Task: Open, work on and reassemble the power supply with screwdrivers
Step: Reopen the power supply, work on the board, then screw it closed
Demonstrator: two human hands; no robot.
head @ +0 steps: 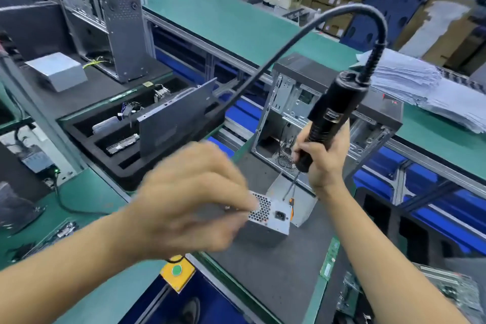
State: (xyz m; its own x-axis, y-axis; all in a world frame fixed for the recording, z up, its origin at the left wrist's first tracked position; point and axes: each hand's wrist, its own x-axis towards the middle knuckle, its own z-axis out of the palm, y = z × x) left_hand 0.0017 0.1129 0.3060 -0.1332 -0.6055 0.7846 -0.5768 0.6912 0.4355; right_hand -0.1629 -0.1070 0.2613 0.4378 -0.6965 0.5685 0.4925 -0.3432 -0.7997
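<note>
A grey power supply lies on the dark mat, its honeycomb grille and mains socket facing me. My left hand, blurred by motion, hovers over its left end with fingertips at the grille; whether it pinches anything is unclear. My right hand grips a black electric screwdriver upright, its thin bit pointing down at the supply's top right corner. A thick black cable arcs up and away from the screwdriver's top.
An open PC case stands just behind the supply. A black foam tray with parts and a panel lies to the left, another open case beyond it. A yellow box with a green button sits at the near edge. Stacked papers lie right.
</note>
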